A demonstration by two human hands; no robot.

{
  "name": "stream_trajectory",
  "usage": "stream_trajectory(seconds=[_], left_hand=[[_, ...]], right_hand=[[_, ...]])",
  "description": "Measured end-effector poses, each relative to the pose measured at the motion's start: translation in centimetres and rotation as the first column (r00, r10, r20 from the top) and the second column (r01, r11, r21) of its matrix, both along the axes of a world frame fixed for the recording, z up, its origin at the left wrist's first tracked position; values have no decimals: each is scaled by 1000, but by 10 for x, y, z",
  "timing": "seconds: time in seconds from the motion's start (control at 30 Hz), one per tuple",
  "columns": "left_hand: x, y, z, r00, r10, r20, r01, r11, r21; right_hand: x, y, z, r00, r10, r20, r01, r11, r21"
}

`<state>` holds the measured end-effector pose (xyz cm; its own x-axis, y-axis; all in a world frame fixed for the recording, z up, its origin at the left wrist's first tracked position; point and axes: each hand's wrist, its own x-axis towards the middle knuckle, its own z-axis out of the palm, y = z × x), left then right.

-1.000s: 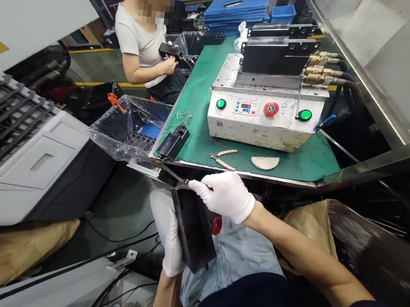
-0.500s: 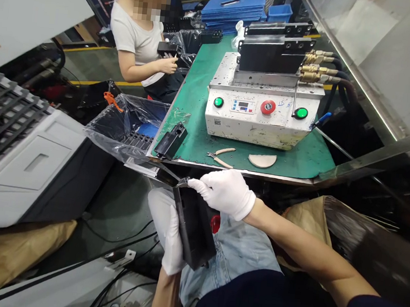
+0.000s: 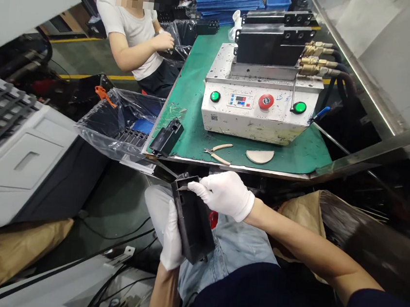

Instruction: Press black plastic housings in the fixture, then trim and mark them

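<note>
My left hand, in a white glove, grips the lower left side of a long black plastic housing, which is tilted over my lap with its hollow side up. My gloved right hand is closed at the housing's upper end. A small metal blade sticks out from its fingertips, against the inside of the end wall; its handle is hidden in the glove. On the table edge ahead lie a similar black part, cutting pliers with cream handles, and a pale half-round pad.
A white machine with green buttons and a red stop button stands on the green table, black housings mounted on top. Left of the table is a plastic-lined bin with black parts. A co-worker sits beyond it. Cables cross the floor.
The blade in my right hand has shifted from the housing's top rim to slightly inside it. My view has moved a little. The machine's display now shows lit digits, and the co-worker's hands have moved.
</note>
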<state>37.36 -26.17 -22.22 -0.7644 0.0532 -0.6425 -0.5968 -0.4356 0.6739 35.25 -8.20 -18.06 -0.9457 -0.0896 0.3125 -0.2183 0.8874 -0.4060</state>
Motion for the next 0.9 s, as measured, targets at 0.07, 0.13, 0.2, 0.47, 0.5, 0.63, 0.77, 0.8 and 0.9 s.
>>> stream_trajectory(seconds=[0.07,0.13,0.2,0.47,0.5,0.63,0.77,0.8,0.9], left_hand=[[0,3,1,1000,-2,12,3,999,-36],[-1,6,1,1000,-4,-8,4,1000,-5],[-3,9,0,999,-2,-52,5,999,54],[-8,15,-1,997,-18,-76,20,1000,23],[-9,16,0,997,-13,-82,14,1000,13],[-17,19,8,994,-14,-104,5,997,-83],[-24,18,13,986,-104,-130,79,979,-187],[-26,17,13,985,-119,-127,92,975,-202],[-30,18,10,989,-115,-90,86,955,-283]], right_hand=[[2,1,0,1000,-9,10,9,1000,9],[4,2,-1,1000,-18,13,18,1000,12],[5,4,-2,999,-29,13,29,1000,9],[11,6,-7,998,-53,42,53,999,9],[13,5,-8,997,-56,48,55,998,10],[22,2,-10,997,-27,72,25,999,26],[35,-5,-12,996,14,84,-18,999,45],[38,-7,-13,996,22,85,-26,998,51],[45,-10,-16,993,40,107,-47,997,58]])
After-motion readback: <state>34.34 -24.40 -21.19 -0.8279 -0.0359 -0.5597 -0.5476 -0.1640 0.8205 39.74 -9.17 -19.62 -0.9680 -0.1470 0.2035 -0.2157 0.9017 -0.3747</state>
